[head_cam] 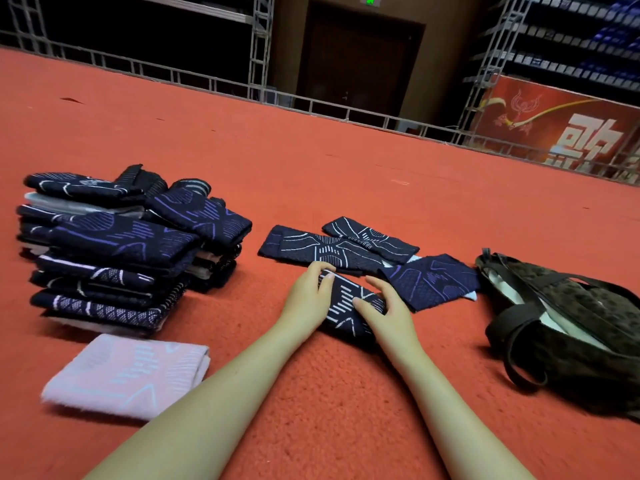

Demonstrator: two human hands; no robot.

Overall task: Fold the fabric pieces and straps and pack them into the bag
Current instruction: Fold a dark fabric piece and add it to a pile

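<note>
Two bare hands, left hand (306, 292) and right hand (388, 308), each grip pinching a dark patterned fabric piece (349, 306) on the red floor beside the bag (568, 327); a loosened pinch could let its fold spring open.

Near centre, a knitted dark cloth piece (349, 306) is showing raised white lines; the floor (311, 168) is looking like rough red matt carpet; the bag (571, 327) at right is appearing soft, dull dark fabric
</note>
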